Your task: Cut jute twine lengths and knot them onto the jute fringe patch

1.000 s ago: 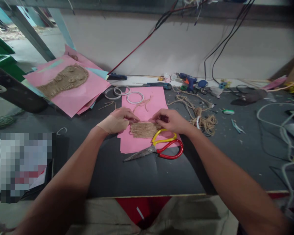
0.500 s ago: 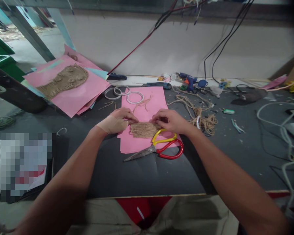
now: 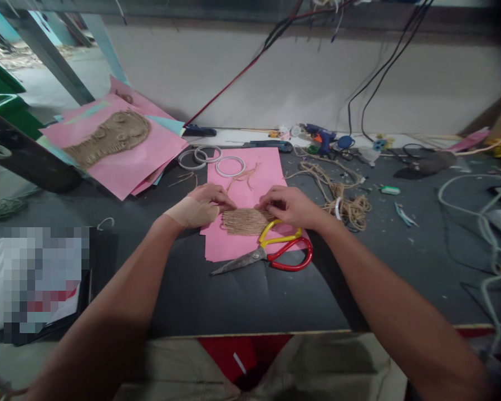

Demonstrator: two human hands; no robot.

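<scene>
Dark table (image 3: 234, 301) under me carries a pink sheet (image 3: 250, 178) where the jute mat (image 3: 246, 221) lies crosswise, my left hand (image 3: 202, 205) and right hand (image 3: 290, 206) pinching its far edge from either end, equally near.

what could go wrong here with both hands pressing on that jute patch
The scissors lie right beside the jute patch, their yellow handle touching it under the right hand; a nudge could shift the patch or catch a finger. The pink paper sits loose on the dark table, so pressure from the left hand might slide it. The tangled twine near the right wrist could snag and drag across the work.
</scene>
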